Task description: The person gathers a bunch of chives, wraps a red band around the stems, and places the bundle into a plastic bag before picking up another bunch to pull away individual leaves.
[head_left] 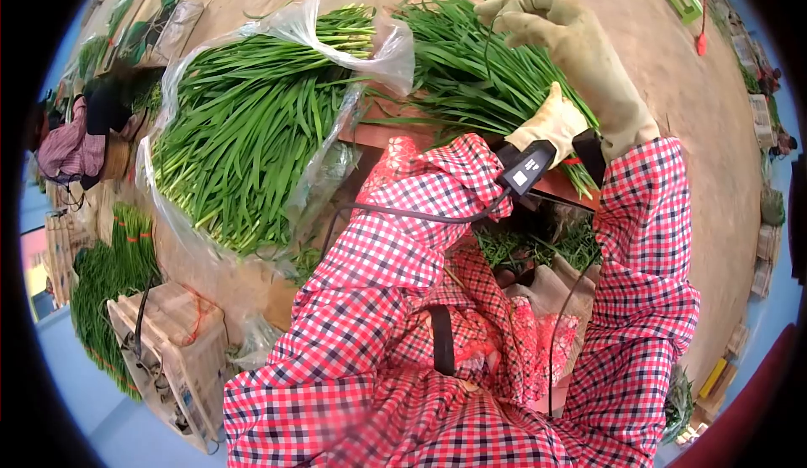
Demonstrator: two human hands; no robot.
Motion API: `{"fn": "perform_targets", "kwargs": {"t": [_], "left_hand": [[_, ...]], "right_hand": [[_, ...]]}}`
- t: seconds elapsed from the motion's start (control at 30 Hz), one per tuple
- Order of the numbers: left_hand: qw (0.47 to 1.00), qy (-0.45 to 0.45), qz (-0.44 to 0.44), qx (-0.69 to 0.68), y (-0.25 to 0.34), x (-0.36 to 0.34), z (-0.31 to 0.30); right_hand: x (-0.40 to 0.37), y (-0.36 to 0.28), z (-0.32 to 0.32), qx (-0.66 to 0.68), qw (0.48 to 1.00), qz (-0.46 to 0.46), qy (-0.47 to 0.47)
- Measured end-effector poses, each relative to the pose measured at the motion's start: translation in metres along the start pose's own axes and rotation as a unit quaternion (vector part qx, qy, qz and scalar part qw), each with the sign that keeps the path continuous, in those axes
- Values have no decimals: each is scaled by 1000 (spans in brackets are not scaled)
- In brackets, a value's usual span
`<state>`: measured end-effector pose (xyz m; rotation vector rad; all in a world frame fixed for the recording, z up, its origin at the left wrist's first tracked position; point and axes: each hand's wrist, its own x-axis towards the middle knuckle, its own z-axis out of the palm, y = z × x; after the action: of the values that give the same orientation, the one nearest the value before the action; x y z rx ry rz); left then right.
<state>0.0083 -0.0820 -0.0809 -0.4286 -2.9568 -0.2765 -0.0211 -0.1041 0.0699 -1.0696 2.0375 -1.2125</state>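
Observation:
My left hand (pixel 551 121), in a cream glove, lies over the stem end of a bunch of long green garlic chives (pixel 483 68) on a reddish board. Its thumb points up and the other fingers are mostly hidden, wrapped around the stems. A red band (pixel 574 161) shows on the stems beside the wrist. Above the leaves, my gloved right hand (pixel 538 21) is raised with curled fingers pinched together. A thin dark strand (pixel 487 52) hangs from its fingertips; whether it is a leaf blade cannot be made out.
To the left, a large heap of chives (pixel 252 123) lies in an open clear plastic bag (pixel 155 190). Banded bunches (pixel 101 300) stand by a plastic crate (pixel 181 359) at lower left. Another person (pixel 71 144) sits at far left. A green object (pixel 681 0) lies upper right.

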Motion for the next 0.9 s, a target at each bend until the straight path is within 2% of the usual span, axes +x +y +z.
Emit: {"fn": "perform_targets", "kwargs": {"t": [0.03,0.07,0.13,0.23,0.3,0.37,0.47,0.5,0.6,0.67,0.7,0.83,0.9], "left_hand": [[999,30,25,-20,-3,6,17],[990,-138,33,-3,-4,-5,-38],[999,-8,29,25,-4,11,24],[994,-62,29,91,-6,5,7],[995,-32,38,81,-6,-3,6],[990,108,43,81,-9,15,61],[990,115,22,77,-3,12,60],[988,124,15,95,-2,12,62],[984,103,9,147,4,0,34],[998,4,34,-62,8,-13,-18],[957,109,39,-267,6,-15,4],[941,31,10,-337,16,-27,59],[940,4,10,-341,14,-24,56]], "right_hand": [[-2,6,2,96,995,-39,6],[-3,8,-1,146,989,-17,-11],[-5,10,-7,245,968,25,-46],[10,30,-23,213,975,13,-58],[4,17,-23,195,979,5,-59],[-24,-39,-6,198,979,-11,-40],[-44,-46,-1,212,977,2,16],[-46,-48,0,190,979,46,52],[-35,-32,-1,115,990,5,77],[-20,-24,-2,88,993,-8,82],[-13,-22,0,79,994,-9,73],[-9,-43,21,43,997,13,62],[-1,-44,26,10,999,20,42]]}}
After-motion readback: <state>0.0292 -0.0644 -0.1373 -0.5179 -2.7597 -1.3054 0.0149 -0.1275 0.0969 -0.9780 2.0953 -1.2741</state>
